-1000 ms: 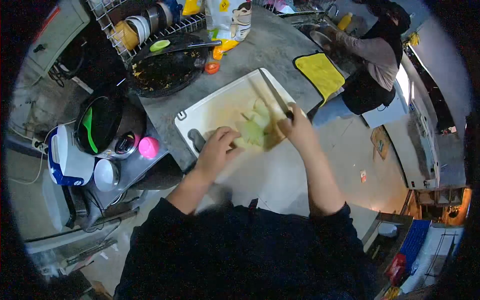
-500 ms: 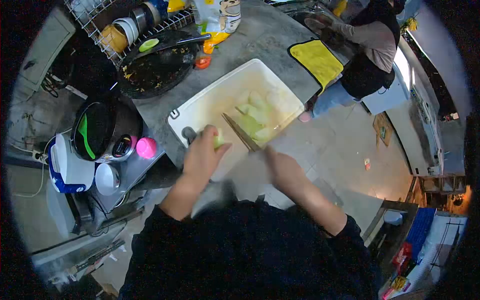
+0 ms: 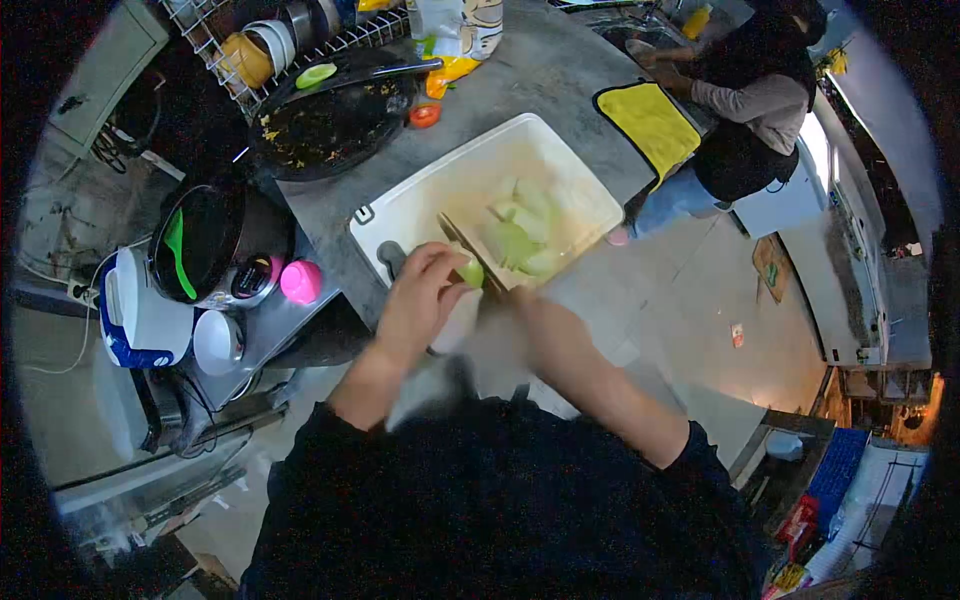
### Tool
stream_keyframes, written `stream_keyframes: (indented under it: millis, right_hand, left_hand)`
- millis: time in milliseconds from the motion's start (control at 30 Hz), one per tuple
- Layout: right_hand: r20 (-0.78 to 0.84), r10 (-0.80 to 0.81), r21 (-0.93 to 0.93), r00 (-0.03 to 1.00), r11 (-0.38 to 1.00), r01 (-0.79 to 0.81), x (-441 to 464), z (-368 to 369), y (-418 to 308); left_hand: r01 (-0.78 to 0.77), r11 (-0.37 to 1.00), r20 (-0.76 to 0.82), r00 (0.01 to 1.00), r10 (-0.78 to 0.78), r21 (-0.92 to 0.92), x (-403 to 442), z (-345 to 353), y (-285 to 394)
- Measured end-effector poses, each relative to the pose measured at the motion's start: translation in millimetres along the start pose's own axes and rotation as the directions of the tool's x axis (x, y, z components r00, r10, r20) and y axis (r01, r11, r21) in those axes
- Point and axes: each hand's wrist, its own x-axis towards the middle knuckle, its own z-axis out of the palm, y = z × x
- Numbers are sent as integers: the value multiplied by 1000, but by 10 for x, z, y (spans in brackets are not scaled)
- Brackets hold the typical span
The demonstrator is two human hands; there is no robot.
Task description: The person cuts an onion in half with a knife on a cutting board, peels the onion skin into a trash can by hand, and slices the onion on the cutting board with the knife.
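A white cutting board (image 3: 425, 200) lies at an angle on the grey counter. My left hand (image 3: 412, 305) is closed on a pale green vegetable piece (image 3: 471, 270) near the board's front edge; its exact kind is unclear. In my right hand (image 3: 548, 328), somewhat blurred, is the handle of a knife (image 3: 462, 240). The blade points away to the left and sits right beside the held piece, at its right side. Pale green vegetable slices (image 3: 525, 228) lie in a loose heap to the right of the blade.
Beyond the board are a dark pan (image 3: 335, 125), a tomato piece (image 3: 424, 116) and a yellow cloth (image 3: 650, 125). A pot (image 3: 215, 245), pink cup (image 3: 300, 282) and white bowl (image 3: 217, 342) stand at left. Another person (image 3: 755, 110) is at the sink, back right.
The knife has come closer to the vegetable piece in my left hand, so the gap between them has closed. The whole view has shifted slightly.
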Motion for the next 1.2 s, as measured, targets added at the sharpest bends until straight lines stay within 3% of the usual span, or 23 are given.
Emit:
stream_keyframes:
  millis: [133,267,333,400,533,767,1067,1200]
  right_hand:
    - [-67,-52,-31,996,998,50,18,71,106]
    - [-114,-85,-71,990,994,77,-23,-5,123]
    - [-130,-91,-85,987,993,80,-30,-21,113]
    - [-96,-54,-87,994,995,46,-24,-20,107]
    - [-82,-31,-75,996,997,25,38,39,178]
    - [-38,11,-73,999,997,-14,56,-26,205]
    - [-2,54,-91,999,994,-54,-24,-253,-37]
    - [68,96,-85,993,992,-90,36,-361,-121]
  left_hand:
    - [42,996,-59,997,-47,-84,-1,58,57]
    - [-54,989,-73,995,64,141,-14,60,97]
    - [33,999,-79,996,-33,-3,-20,118,100]
    - [74,994,-71,994,-80,-74,-22,135,86]
    - [-42,999,-106,993,45,35,57,131,78]
    - [11,989,-48,999,-18,-145,98,95,19]
    - [65,991,-41,997,-70,-121,101,107,-20]
    - [4,998,-37,999,-6,-66,97,94,-49]
